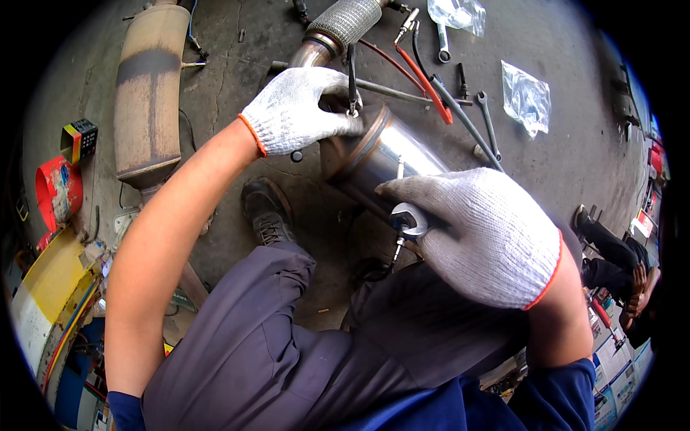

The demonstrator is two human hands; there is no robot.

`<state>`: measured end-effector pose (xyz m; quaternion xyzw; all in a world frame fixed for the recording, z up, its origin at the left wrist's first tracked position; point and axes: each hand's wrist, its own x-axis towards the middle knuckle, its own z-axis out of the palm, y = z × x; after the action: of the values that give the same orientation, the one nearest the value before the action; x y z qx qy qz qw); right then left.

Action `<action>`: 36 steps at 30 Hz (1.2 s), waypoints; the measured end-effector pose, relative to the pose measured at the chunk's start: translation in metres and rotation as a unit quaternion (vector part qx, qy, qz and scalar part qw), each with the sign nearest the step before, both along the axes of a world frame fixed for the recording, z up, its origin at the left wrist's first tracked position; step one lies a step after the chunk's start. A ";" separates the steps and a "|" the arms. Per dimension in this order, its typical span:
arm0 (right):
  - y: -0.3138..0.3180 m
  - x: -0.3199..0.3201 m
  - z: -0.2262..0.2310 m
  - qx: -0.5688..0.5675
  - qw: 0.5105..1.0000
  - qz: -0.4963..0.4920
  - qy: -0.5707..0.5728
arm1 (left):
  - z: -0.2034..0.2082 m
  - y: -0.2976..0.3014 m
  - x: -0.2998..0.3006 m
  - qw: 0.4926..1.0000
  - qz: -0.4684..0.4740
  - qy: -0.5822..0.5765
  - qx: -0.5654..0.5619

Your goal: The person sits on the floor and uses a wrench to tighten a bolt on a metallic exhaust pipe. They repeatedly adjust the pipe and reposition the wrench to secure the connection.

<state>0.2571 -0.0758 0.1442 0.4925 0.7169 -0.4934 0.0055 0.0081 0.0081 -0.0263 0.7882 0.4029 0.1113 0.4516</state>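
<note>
A shiny metal exhaust canister lies tilted between my knees, joined at its far end to a pipe with a braided flexible section. My left hand, in a white knitted glove with an orange cuff, pinches a small sensor with a black lead at the canister's far neck. My right hand, gloved the same way, is closed round an open-ended wrench; its handle is hidden in the palm. A thin silver-tipped part sits beside the wrench jaw; whether the jaw grips it I cannot tell.
A rusty exhaust canister lies at the left, near a red can and a small box. On the concrete floor are wrenches, a red-sleeved cable, metal bars and plastic bags. Another person is at the right.
</note>
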 end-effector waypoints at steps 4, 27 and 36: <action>0.000 0.000 0.000 0.002 1.000 0.008 -0.003 | 0.001 0.000 0.000 0.999 0.018 -0.015 -0.042; 0.002 0.000 0.002 -0.012 1.000 0.005 -0.002 | -0.004 0.001 -0.013 0.995 -0.006 -0.060 -0.079; 0.001 0.000 0.004 -0.025 1.000 0.006 -0.003 | 0.005 0.000 -0.007 0.999 -0.001 -0.022 -0.043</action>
<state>0.2574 -0.0751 0.1483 0.4893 0.7073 -0.5096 0.0236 0.0016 0.0078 -0.0212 0.7660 0.3968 0.1109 0.4935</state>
